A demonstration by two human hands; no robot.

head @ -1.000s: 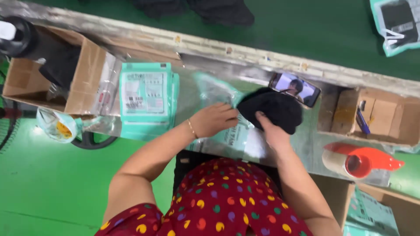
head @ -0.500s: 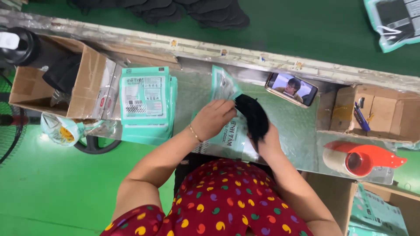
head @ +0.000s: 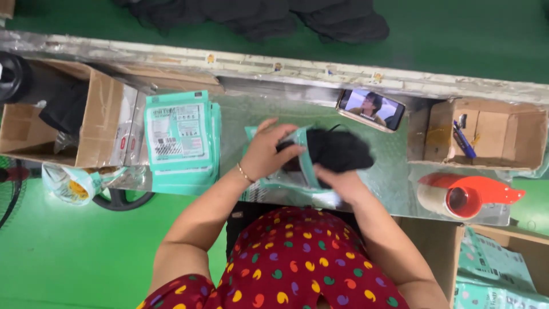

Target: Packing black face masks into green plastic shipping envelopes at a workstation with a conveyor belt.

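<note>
While I watch from the head camera, I log the following at the metal-topped table (head: 394, 189).

Item 1: left hand (head: 273, 151), at table centre. Fingers curled, gripping the upper edge of a teal mailer bag (head: 303, 171) and holding its mouth apart.

Item 2: right hand (head: 337, 184), at 4 o'clock of the left hand, closed on the lower side of a black garment (head: 342, 150). How its fingers lie beneath the cloth I cannot tell.

Item 3: black garment, bunched, at 3 o'clock of the left hand, its left part inside the bag's mouth, the rest outside and over the table.

Item 4: stack of teal mailers (head: 178, 137) with printed labels, at 9 o'clock of the hands, near them, lying flat.

Item 5: open cardboard box (head: 103, 120), at 9 o'clock beyond the stack, dark cloth inside.

Item 6: phone (head: 370, 109), at 1 o'clock of the garment, screen lit, just beside the table's far edge.

Item 7: small cardboard box (head: 492, 134), at 3 o'clock, a blue pen (head: 464, 142) inside.

Item 8: orange tape dispenser (head: 466, 194), at 4 o'clock, below the small box.

Item 9: dark clothes heap (head: 257, 17), at 12 o'clock on the green floor past the table.
</note>
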